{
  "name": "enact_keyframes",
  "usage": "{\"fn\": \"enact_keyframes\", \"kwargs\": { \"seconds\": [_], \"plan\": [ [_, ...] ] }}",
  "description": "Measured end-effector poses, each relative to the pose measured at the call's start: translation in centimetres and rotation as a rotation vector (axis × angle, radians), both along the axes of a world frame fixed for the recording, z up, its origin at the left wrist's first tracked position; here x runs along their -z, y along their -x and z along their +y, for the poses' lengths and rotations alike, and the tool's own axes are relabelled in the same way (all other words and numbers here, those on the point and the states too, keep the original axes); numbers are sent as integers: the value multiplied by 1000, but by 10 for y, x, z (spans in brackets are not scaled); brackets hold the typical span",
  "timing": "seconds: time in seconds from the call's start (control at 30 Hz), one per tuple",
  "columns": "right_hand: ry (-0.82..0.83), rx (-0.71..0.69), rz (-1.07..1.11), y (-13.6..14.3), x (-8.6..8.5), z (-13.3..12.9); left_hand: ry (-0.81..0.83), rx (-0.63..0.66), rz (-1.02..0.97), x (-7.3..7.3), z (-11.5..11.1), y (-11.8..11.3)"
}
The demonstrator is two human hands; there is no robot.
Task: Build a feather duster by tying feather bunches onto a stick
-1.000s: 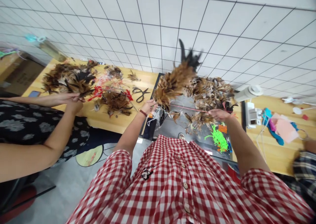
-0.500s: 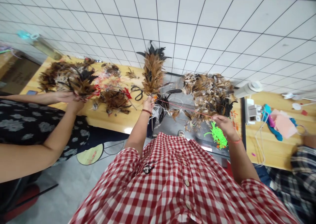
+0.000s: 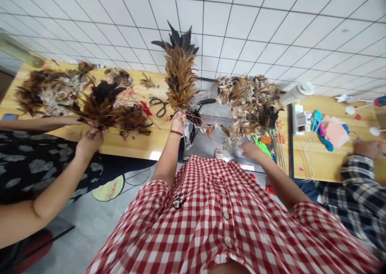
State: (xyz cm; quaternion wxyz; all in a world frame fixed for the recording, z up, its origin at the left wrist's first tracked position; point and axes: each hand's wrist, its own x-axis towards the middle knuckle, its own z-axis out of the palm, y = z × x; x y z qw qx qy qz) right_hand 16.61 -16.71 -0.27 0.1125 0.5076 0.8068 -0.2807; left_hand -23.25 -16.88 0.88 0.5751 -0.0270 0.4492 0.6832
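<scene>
My left hand (image 3: pixel 178 123) is closed round the lower end of a tall feather bundle (image 3: pixel 181 79), brown with black tips, which stands upright. A thin red string (image 3: pixel 197 116) runs from that hand to the right and droops toward my shirt. My right hand (image 3: pixel 252 151) is smeared by motion at the front edge of a pile of brown and white feathers (image 3: pixel 250 105), left of some bright green strands (image 3: pixel 263 146). Whether its fingers hold anything is not visible.
At the left, a co-worker's hands (image 3: pixel 92 139) hold another feather bundle (image 3: pixel 99 105). Black scissors (image 3: pixel 159 106) lie left of my bundle. A white bottle (image 3: pixel 298 93) and a white device (image 3: pixel 301 120) stand at the right. Another person's hand (image 3: pixel 369 148) is far right.
My right hand has moved left and off the green strands. The red string, stretched tight before, now hangs slack. The co-worker's feather bundle has been tilted more upright.
</scene>
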Motion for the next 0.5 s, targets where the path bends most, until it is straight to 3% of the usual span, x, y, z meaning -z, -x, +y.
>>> {"fn": "enact_keyframes", "kwargs": {
  "seconds": [0.13, 0.27, 0.37, 0.5],
  "plan": [
    [-125, -46, -71, 74, -6, 59, -26, -3, -27, -1, 4, -4],
    [-108, -205, -141, 146, 10, 71, -74, -67, -60, -8, 12, 11],
    [-92, -263, -162, 169, 24, 69, -136, -164, -51, -15, 16, 33],
    [-114, -253, -178, 169, 32, 75, -164, -271, -39, -18, 20, 64]
  ]
}}
